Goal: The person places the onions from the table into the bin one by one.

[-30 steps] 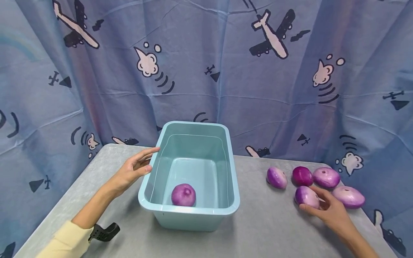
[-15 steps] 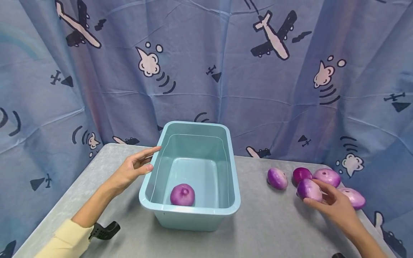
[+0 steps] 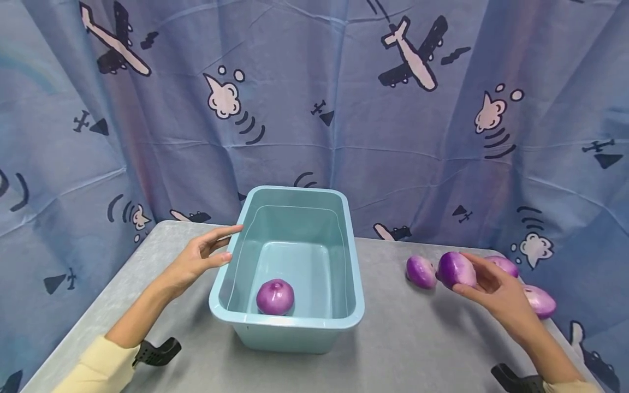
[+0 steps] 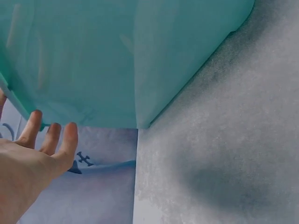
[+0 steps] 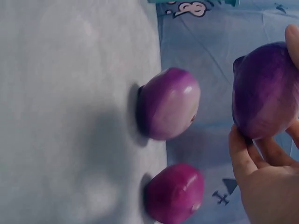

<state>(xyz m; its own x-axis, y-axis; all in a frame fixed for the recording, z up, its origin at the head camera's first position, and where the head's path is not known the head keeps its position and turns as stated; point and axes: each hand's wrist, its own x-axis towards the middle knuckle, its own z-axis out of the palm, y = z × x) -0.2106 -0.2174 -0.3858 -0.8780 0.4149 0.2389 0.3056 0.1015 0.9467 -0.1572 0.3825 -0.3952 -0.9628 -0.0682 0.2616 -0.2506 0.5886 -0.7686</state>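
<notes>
My right hand (image 3: 498, 289) grips a purple-and-white onion (image 3: 456, 270), thumb on its near side and fingers round the far side. In the right wrist view this onion (image 5: 266, 91) is raised off the table. Fingertips of my left hand (image 3: 196, 259) touch the left rim of a light blue plastic tub (image 3: 287, 322), its fingers nearly straight. From the left wrist view, that hand (image 4: 35, 163) lies along the tub's outer wall (image 4: 84, 70). One purple onion (image 3: 275, 297) lies on the tub floor near the front wall.
Left of the held onion lies another onion (image 3: 421, 272) on the grey table (image 3: 398, 338). Two paler onions (image 3: 539, 301) show partly behind the right hand. A magenta onion (image 5: 175, 193) appears in the right wrist view. A patterned blue curtain (image 3: 334, 109) hangs behind the table.
The right hand has lifted the onion off the table and moved it up and slightly left, covering the magenta onion in the head view. The left hand stays at the tub rim.
</notes>
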